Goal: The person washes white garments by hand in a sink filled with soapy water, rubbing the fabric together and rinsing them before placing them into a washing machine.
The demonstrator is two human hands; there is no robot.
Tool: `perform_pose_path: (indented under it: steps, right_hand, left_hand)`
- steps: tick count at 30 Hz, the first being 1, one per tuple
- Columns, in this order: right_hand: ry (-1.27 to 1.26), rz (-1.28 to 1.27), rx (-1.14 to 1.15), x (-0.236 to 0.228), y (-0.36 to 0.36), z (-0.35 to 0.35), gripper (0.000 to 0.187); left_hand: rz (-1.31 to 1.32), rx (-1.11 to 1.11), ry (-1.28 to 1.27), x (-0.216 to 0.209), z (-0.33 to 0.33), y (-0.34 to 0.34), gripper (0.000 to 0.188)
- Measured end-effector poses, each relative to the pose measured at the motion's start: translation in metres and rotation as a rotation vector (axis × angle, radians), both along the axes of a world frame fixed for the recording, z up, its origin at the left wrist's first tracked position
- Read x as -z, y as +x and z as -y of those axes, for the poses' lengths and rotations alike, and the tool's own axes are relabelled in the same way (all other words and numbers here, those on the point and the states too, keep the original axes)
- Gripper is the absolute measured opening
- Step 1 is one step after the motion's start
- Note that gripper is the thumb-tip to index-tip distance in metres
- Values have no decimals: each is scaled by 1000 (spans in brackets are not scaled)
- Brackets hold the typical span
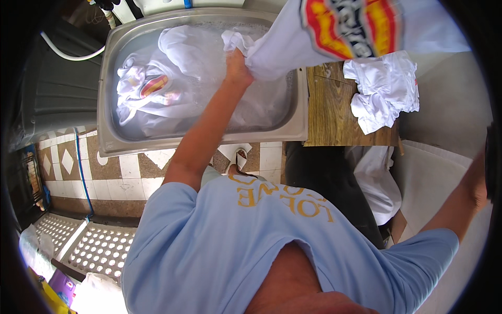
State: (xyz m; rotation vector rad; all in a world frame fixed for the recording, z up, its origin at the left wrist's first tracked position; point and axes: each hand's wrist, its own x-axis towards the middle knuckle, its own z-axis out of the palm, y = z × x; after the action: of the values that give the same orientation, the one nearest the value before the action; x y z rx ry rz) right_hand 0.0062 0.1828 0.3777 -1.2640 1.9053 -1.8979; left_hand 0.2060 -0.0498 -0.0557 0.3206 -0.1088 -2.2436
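Note:
My left hand (238, 69) is closed on a wet white shirt (277, 49), gripping bunched cloth over the metal sink (302, 110). The shirt stretches up to the right past the top edge, with a red, yellow and black print showing. In the sink's cloudy water lie more white garments (180, 49), one with a red and yellow print. My right hand (480, 194) is at the far right edge, where the dark rim of the picture hides its fingers.
Right of the sink, folded white garments (384, 91) sit on a brown wooden surface (327, 112). White cloth (374, 183) hangs below it. A dark grey ridged plastic thing (63, 78) stands left, near a white hose (68, 55). A perforated rack (102, 248) lies lower left.

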Motion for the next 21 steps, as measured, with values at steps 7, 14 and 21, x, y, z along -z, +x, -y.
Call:
perform_pose_path:
  steps: [7,14,21]
  right_hand:
    - [54,552,-303,182,34,108,30]
    - [1127,-738,-670,287,64,148,51]
    - [336,235,-626,356,82,181,49]
  left_hand:
    - [806,59,-426,-72,36,39,33]
    - [865,200,-1043,-109,47,45,37]
    - [1147,94,-1502,-127,46,50,43]
